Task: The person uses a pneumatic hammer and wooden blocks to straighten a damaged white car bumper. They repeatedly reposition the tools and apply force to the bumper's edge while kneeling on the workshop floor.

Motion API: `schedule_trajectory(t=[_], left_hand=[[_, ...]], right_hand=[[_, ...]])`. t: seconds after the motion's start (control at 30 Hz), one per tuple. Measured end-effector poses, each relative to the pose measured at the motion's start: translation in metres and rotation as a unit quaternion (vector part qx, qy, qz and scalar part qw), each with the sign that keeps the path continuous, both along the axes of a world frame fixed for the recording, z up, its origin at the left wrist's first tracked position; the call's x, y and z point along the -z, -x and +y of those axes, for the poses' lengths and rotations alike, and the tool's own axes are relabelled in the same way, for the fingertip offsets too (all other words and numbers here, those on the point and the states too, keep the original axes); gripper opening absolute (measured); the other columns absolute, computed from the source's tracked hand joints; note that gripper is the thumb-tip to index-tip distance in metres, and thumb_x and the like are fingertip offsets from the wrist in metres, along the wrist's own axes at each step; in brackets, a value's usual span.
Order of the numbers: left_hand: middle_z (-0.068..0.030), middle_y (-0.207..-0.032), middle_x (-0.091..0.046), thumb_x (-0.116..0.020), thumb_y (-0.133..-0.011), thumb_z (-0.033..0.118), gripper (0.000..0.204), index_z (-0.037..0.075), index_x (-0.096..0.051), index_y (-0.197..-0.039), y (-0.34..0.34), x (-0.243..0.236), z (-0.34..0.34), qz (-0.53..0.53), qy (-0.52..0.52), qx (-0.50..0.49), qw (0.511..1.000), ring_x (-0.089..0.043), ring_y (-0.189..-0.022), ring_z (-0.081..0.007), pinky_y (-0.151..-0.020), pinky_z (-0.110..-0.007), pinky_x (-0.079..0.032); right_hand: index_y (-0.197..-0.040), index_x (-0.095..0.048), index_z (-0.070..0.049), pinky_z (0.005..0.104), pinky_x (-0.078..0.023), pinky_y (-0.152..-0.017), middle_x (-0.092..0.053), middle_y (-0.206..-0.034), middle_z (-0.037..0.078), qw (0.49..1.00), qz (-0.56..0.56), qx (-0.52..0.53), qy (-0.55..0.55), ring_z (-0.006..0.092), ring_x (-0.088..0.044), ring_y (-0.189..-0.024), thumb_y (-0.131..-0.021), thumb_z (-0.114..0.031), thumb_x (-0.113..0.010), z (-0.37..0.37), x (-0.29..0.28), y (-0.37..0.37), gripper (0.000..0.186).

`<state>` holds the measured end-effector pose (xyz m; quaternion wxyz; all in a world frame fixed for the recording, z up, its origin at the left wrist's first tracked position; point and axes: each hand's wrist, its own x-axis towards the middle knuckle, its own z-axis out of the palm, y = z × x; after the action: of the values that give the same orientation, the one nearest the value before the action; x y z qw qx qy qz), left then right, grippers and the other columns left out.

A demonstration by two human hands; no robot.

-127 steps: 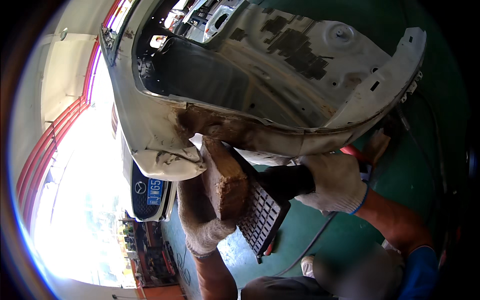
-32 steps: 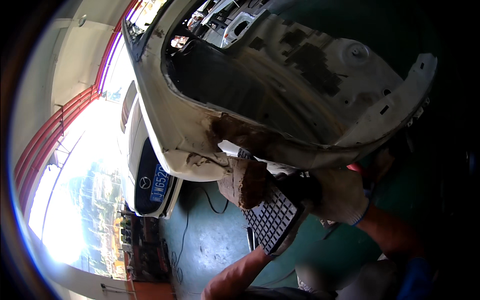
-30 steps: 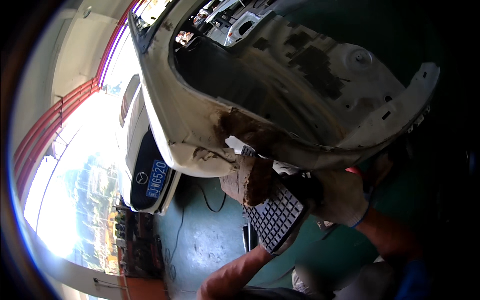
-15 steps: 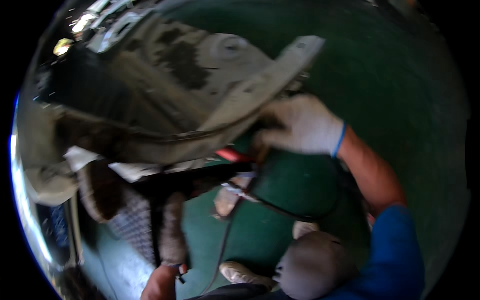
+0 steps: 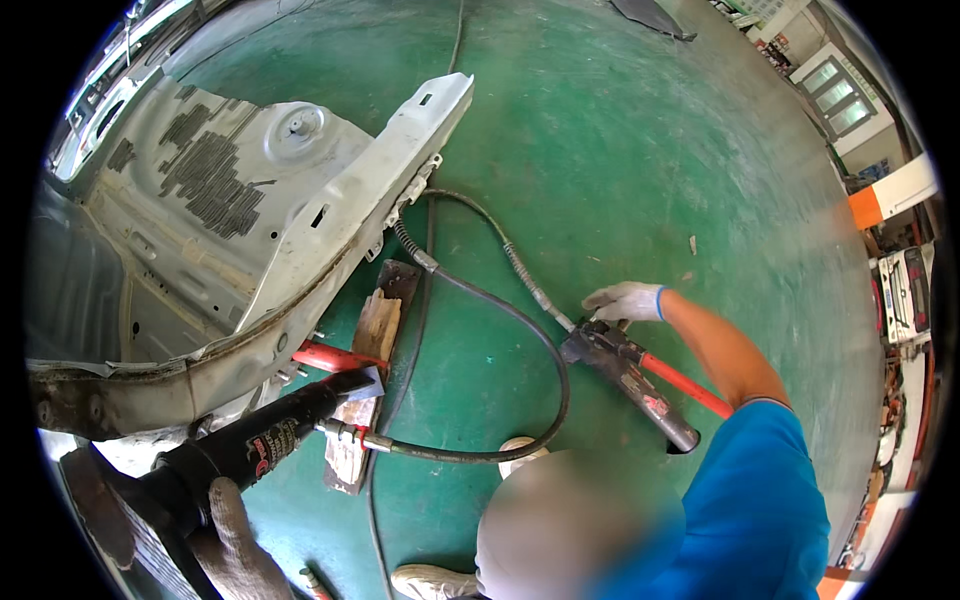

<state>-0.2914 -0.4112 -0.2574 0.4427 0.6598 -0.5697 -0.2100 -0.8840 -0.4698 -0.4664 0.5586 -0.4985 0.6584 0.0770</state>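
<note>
A black hydraulic cylinder (image 5: 250, 452) lies slanted at the lower left, beneath a light grey car body panel (image 5: 290, 250). My left hand (image 5: 235, 545), in a knitted glove, grips its thick end from below. The palm is partly hidden. From the cylinder a dark hose (image 5: 470, 457) loops round to a black hydraulic hand pump (image 5: 625, 375) with a red handle (image 5: 690, 387), at the right on the floor. At the pump's hose end is my gloved right hand (image 5: 630, 301), its fingers stretched out to the left. Whether it touches the pump I cannot tell.
Wood blocks (image 5: 372, 330) lie by the panel, with a red bar (image 5: 338, 357) across them. A thin cable (image 5: 374, 520) runs over the green floor (image 5: 620, 180). A pale grey rounded shape (image 5: 535, 530), partly blurred, sits low in the middle. Shelving and parts line the right.
My right hand has moved from beside the panel's edge to the pump. The cylinder now slopes down to the left, with my left hand still on it. The view has shifted and sharpened.
</note>
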Motion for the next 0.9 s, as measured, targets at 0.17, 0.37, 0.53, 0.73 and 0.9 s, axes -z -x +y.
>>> schedule_trajectory(t=[0.17, 0.37, 0.53, 0.73, 0.9], left_hand=[[-0.007, -0.116, -0.075, -0.078, -0.093, 0.041, 0.053, 0.002, -0.074, -0.127, -0.02, 0.02, 0.027, 0.102, -0.128, -0.184, 0.969, -0.068, -0.102, -0.0152, -0.079, -0.03, -0.053], [-0.0052, -0.108, -0.075, -0.072, -0.1, 0.035, 0.043, 0.0, -0.074, -0.125, -0.035, 0.024, 0.008, 0.022, -0.117, -0.044, 0.992, -0.066, -0.092, -0.0143, -0.073, -0.032, -0.052], [-0.0045, -0.105, -0.073, -0.071, -0.101, 0.032, 0.039, 0.001, -0.074, -0.123, -0.032, 0.037, 0.006, 0.034, -0.116, -0.02, 0.992, -0.065, -0.089, -0.0141, -0.072, -0.032, -0.052], [-0.0036, -0.101, -0.071, -0.07, -0.103, 0.03, 0.033, 0.002, -0.074, -0.121, -0.034, 0.029, 0.022, 0.024, -0.13, -0.025, 0.991, -0.063, -0.086, -0.014, -0.072, -0.032, -0.052], [-0.0028, -0.098, -0.07, -0.069, -0.104, 0.027, 0.029, 0.003, -0.074, -0.119, -0.036, 0.03, 0.031, 0.011, -0.15, -0.017, 0.988, -0.062, -0.084, -0.0139, -0.071, -0.032, -0.052]], right_hand=[[-0.143, -0.064, -0.006, 0.0399, -0.054, -0.103, -0.071, -0.131, 0.016, 0.993, 0.08, 0.005, 0.086, 0.0256, -0.068, -0.117, -0.097, -0.037, -0.066, 0.001, 0.017, -0.029, 0.055], [-0.097, -0.07, 0.007, 0.0465, -0.053, -0.078, -0.069, -0.085, 0.023, 0.968, 0.142, 0.117, 0.168, 0.0316, -0.066, -0.082, -0.094, -0.044, -0.065, 0.013, 0.098, 0.018, 0.052], [-0.111, -0.071, 0.005, 0.0385, -0.053, -0.072, -0.07, -0.089, 0.01, 0.981, -0.018, 0.177, 0.075, 0.021, -0.064, -0.08, -0.094, -0.029, -0.069, 0.013, 0.033, -0.008, 0.038], [-0.118, -0.067, 0.004, 0.0365, -0.057, -0.065, -0.069, -0.091, 0.008, 0.973, -0.045, 0.199, 0.112, 0.0173, -0.067, -0.077, -0.095, -0.031, -0.067, 0.012, 0.1, 0.023, 0.042], [-0.103, -0.07, 0.006, 0.0348, -0.054, -0.054, -0.066, -0.082, 0.007, 0.97, -0.018, 0.228, 0.087, 0.0171, -0.065, -0.065, -0.093, -0.025, -0.069, 0.015, 0.055, 0.015, 0.032]])
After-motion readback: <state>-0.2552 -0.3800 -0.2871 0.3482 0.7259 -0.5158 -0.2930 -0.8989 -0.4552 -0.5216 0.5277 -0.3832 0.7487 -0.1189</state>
